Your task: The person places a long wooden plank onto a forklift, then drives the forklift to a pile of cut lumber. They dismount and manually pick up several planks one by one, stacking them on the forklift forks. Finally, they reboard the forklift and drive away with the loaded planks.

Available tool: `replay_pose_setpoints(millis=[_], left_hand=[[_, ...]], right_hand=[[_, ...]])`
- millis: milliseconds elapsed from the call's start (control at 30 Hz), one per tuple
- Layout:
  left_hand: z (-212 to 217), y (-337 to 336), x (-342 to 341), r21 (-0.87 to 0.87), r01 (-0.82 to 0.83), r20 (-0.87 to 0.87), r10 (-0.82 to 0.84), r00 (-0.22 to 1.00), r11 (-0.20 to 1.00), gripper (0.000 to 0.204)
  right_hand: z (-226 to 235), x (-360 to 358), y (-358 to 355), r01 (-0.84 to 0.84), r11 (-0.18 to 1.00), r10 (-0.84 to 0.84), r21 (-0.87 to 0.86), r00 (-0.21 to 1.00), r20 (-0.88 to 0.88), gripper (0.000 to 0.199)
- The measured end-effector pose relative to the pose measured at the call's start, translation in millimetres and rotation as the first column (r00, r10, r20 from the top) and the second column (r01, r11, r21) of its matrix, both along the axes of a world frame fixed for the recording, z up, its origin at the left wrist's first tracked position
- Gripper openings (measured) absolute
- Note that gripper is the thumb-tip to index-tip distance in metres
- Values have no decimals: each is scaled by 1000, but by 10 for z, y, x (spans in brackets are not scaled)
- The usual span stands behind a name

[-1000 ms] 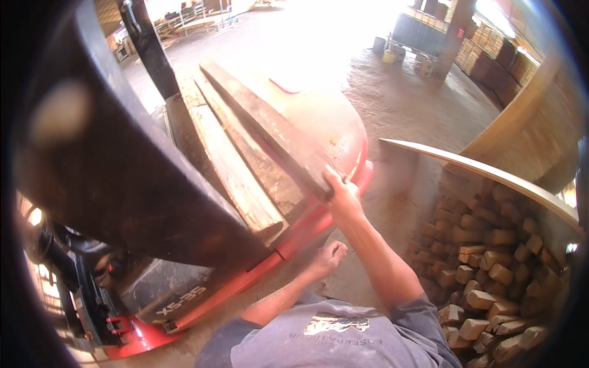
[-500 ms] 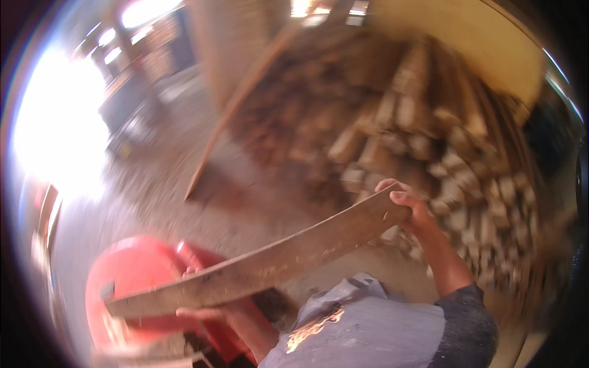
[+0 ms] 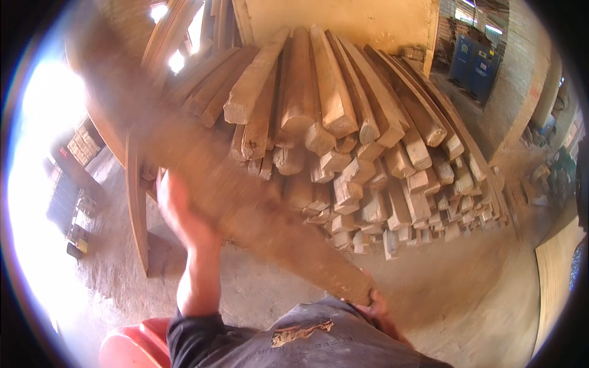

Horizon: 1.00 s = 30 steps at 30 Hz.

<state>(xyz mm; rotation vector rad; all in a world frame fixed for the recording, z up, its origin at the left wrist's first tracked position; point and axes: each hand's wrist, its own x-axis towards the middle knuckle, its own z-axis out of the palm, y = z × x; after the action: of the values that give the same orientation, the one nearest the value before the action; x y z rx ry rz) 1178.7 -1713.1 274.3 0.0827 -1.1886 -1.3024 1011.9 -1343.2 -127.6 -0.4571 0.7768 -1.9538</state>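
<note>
A long wooden plank [image 3: 257,218] slants across my view, from the upper left down to its near end in front of my body. Its upper part is smeared by motion. My left hand [image 3: 187,211] is closed round the plank's left edge, partway along, with some fingers hidden behind the wood. Down at the near end, my right hand [image 3: 373,305] grips the plank's corner. Beyond the plank lies a stack of rough timber beams [image 3: 334,101], their cut ends turned toward me.
A red rounded object [image 3: 136,346] stands at the lower left. Boards [image 3: 136,208] lean left of the stack, and a yellowish panel [image 3: 343,21] rises behind it. Blue cabinets [image 3: 473,64] stand at the far right, beside a brick pillar [image 3: 521,73]. A pale sheet [image 3: 557,276] edges the right.
My view has swung right to face the timber stack. The plank has turned: its left end has risen to the upper left, while the right-hand end has dropped close to my body.
</note>
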Motion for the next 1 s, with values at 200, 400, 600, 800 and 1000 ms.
replay_pose_setpoints(millis=[200, 400, 600, 800, 1000], left_hand=[[1242, -476, -1941, -41, -54, 338, 64, 939, 998, 74], [1192, -1050, -1982, -312, -404, 488, 510, 708, 860, 75], [-1382, -823, 270, -604, -531, 441, 805, 398, 594, 30], [-3639, 890, 2400, 156, -835, 970, 79, 231, 528, 43], [-4609, 2363, 3007, 359, -917, 910, 151, 385, 176, 39]], right_hand=[[550, -22, -400, 400, 915, -307, 47, 768, -562, 57], [2450, -163, -2003, 599, 762, -641, -247, 638, -427, 76], [2862, -5, -3273, 305, 951, -221, 49, 783, -582, 81], [1804, 2614, -3368, -483, 730, 664, 483, 337, -667, 51], [1905, 5066, -2590, -866, 77, 584, 493, -362, -726, 71]])
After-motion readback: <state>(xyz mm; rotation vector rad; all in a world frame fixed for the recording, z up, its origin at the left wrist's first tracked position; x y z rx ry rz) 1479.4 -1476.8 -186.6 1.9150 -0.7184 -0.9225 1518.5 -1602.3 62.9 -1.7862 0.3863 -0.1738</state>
